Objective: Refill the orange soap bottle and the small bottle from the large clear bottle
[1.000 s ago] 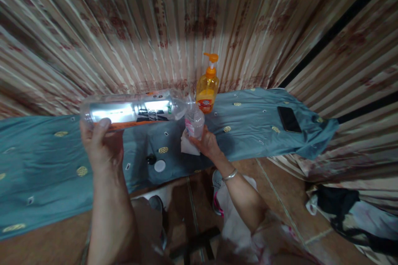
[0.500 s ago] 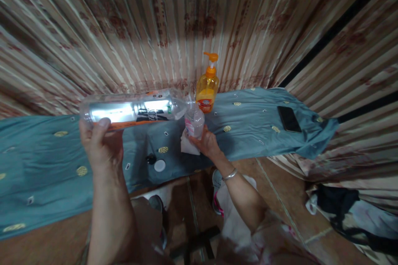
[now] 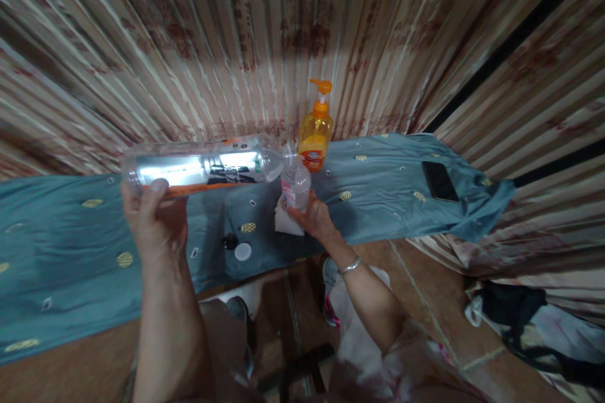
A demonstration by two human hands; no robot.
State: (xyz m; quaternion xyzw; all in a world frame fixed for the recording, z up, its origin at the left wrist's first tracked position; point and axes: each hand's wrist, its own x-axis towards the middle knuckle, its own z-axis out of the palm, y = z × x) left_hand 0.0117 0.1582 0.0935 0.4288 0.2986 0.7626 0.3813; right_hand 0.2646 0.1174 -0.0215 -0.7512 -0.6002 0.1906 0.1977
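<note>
Left hand: the left hand (image 3: 154, 217) is wrapped around the base end of a large clear plastic bottle (image 3: 203, 167), thumb on the near side; it sits at about 9 o'clock from the middle of the view.
Large bottle: lying almost level in the air above the desk (image 3: 70, 245), base to the left, neck pointing to 3 o'clock; a silver, black and orange label runs round its body; its mouth meets the top of the small bottle (image 3: 296, 186), though whether liquid is passing cannot be told.
Right hand: the right hand (image 3: 316, 219) grips the small clear bottle from below and behind, fingers closed round its lower part; a metal bangle (image 3: 350, 266) sits on the wrist.
Small bottle: upright, pinkish label, held just over the desk close to its near edge, at the middle of the view; a white tissue (image 3: 287, 221) lies under the hand, touching it.
Desk: covered by a teal cloth with small gold motifs.
Caps: a small black cap (image 3: 230, 242) and a white round cap (image 3: 242, 252) lie side by side on the cloth, at 7 o'clock from the small bottle.
Soap: an orange pump dispenser (image 3: 314, 132) stands upright at 12 o'clock from the small bottle, against the striped curtain (image 3: 236, 31).
Phone: a dark phone (image 3: 439, 181) lies flat on the cloth at 3 o'clock, well apart from the hands.
</note>
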